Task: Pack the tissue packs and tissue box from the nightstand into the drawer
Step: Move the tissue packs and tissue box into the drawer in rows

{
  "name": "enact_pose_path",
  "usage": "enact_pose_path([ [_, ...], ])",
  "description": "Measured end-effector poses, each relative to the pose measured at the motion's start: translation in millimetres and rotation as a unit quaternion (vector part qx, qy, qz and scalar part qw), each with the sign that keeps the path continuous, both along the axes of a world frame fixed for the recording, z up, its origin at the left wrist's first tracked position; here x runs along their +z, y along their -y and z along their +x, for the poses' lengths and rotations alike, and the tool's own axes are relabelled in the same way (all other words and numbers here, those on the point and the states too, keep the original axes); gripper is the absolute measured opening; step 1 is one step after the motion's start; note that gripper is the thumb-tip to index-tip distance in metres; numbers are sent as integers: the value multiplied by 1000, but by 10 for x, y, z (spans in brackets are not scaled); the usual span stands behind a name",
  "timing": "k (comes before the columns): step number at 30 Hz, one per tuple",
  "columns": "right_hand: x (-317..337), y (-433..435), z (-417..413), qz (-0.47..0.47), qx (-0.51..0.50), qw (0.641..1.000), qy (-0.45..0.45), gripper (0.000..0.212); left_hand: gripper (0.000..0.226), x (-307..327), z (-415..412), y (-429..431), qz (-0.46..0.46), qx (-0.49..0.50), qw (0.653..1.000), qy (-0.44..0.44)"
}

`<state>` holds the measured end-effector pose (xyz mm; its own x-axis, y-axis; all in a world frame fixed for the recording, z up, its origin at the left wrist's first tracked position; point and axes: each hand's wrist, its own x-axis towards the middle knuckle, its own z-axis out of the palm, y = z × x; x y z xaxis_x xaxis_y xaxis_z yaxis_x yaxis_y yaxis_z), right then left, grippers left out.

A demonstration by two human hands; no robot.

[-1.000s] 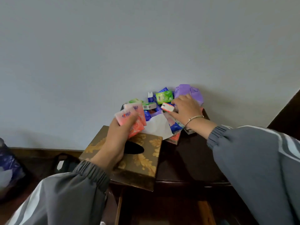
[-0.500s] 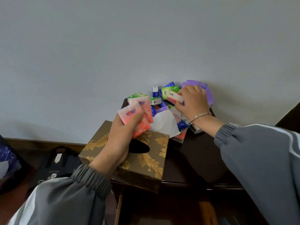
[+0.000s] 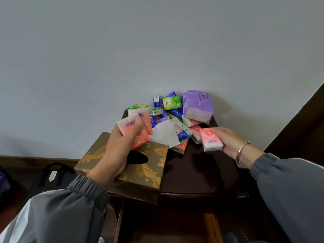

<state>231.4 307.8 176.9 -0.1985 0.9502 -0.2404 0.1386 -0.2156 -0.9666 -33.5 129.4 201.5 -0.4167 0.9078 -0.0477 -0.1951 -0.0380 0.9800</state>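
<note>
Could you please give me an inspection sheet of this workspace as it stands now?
Surface: dark nightstand, carrying a box and a pile of packs.
Job's things: gold tissue box at the front left corner; mixed tissue packs piled by the wall, purple pack at back right; drawer open below.
Clutter: loose white tissue among the packs.
Grips: left grip holds stacked pink packs above the box; right grip holds one pink pack.
Cables: nothing seen.
Surroundings: grey wall; black bag on the floor, left.
</note>
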Motion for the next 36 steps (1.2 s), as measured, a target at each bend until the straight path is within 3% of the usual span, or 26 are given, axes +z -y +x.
enact_pose_path([
  [3, -143, -116, -42, 102, 49, 981, 159, 29, 35, 5, 1, 0, -8, 5, 1000, 0],
  [7, -183, -170, -142, 206, 115, 924, 300, 25, 34, -2, -3, 0, -10, 8, 1000, -1],
  [13, -81, -92, 27, 221, 199, 846, 442, 27, 37, -21, -4, -6, -8, 8, 1000, -4],
  [18, -28, 263, 274, 189, 264, 852, 410, 36, 43, -29, -11, -11, -5, 13, 1000, -3],
  [21, 12, 354, 352, 192, 232, 885, 354, 24, 42, -34, -10, -15, -7, 10, 1000, -7],
  [24, 93, 343, 367, 166, 168, 947, 218, 18, 44, -34, -8, -9, -7, 10, 1000, -9],
  [28, 304, 208, 346, 126, 174, 958, 191, 30, 41, -36, -2, 1, 1, 6, 1000, -12],
  [30, 408, 102, 320, 111, 251, 930, 245, 33, 38, -39, -8, -4, -1, 10, 1000, -14],
  [33, 485, -52, 194, 115, 346, 846, 388, 42, 27, -50, -17, -16, -1, 13, 1000, -11],
  [36, 512, -128, -12, 124, 396, 790, 451, 48, 26, -48, -19, -16, 0, 11, 1000, -9],
])
